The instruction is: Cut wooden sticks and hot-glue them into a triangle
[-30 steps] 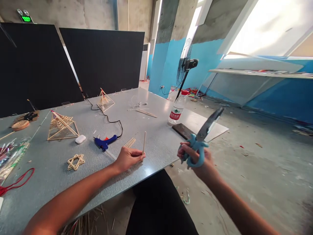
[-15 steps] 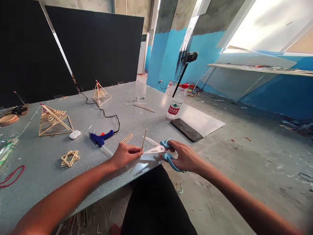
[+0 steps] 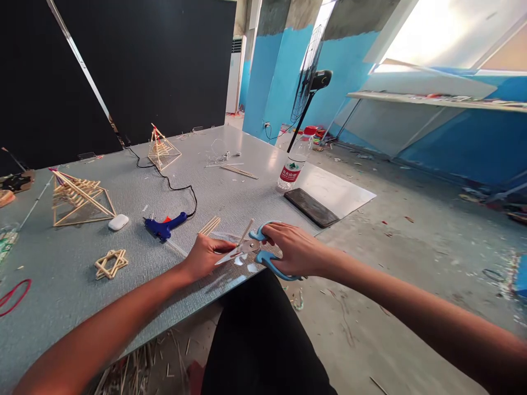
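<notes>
Near the table's front edge my left hand [image 3: 207, 257] pinches a thin wooden stick [image 3: 246, 231], which slants upward from the fingertips. My right hand [image 3: 294, 249] is closed round the blue handles of a pair of scissors [image 3: 249, 246]. The scissor blades cross the stick's lower part, right beside my left fingertips; whether they bite into it I cannot tell. Just behind my left hand lie several loose sticks [image 3: 209, 225]. A blue glue gun [image 3: 165, 226] rests to the left of them, with a clear glue stick behind it.
On the left are a stick star [image 3: 111, 264], a white earphone case [image 3: 118, 222] and a stick pyramid [image 3: 82, 197]; another pyramid [image 3: 162, 148] stands farther back. A water bottle [image 3: 291, 167] and a black phone [image 3: 312, 207] occupy the right side. The glue gun's cord runs backward.
The scissors have moved left, and their blades now overlap the stick at my left fingertips. The stick leans more to the right. The view has shifted slightly.
</notes>
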Available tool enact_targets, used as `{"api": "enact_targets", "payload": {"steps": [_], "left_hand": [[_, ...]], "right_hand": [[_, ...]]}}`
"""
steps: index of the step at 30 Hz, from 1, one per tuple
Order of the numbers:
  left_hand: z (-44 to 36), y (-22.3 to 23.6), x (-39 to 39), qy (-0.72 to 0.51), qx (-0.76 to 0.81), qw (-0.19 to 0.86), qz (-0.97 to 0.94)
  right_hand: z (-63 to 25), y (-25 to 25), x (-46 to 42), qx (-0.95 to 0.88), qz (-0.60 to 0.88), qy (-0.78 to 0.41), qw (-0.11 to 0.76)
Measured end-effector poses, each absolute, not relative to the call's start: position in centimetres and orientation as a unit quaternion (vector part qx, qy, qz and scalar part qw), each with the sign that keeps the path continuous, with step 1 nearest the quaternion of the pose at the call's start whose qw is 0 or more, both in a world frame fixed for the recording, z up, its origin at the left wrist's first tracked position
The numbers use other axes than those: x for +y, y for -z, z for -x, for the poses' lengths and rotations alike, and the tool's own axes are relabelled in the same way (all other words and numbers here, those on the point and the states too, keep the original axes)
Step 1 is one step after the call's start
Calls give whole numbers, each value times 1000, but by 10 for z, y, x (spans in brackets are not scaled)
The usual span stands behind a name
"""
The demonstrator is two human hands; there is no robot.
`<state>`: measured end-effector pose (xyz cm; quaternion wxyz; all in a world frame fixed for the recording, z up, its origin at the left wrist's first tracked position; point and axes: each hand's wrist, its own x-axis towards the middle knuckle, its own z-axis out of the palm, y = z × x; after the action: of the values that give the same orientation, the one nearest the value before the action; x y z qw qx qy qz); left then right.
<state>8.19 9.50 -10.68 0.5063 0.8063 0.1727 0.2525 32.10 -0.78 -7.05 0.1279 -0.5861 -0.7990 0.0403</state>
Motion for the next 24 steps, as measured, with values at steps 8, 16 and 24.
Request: {"api": "enact_targets", "payload": {"steps": [8, 16, 24], "left_hand": [[-82, 104, 93, -260, 166, 499, -810], [-80, 106, 94, -258, 161, 484, -821], [-80, 109, 95, -262, 156, 469, -829]], "right_hand": [[-317, 67, -12, -798, 588, -37, 128], [-316, 72, -13, -782, 607, -68, 125], [-315, 74, -14, -776, 615, -62, 127]]}}
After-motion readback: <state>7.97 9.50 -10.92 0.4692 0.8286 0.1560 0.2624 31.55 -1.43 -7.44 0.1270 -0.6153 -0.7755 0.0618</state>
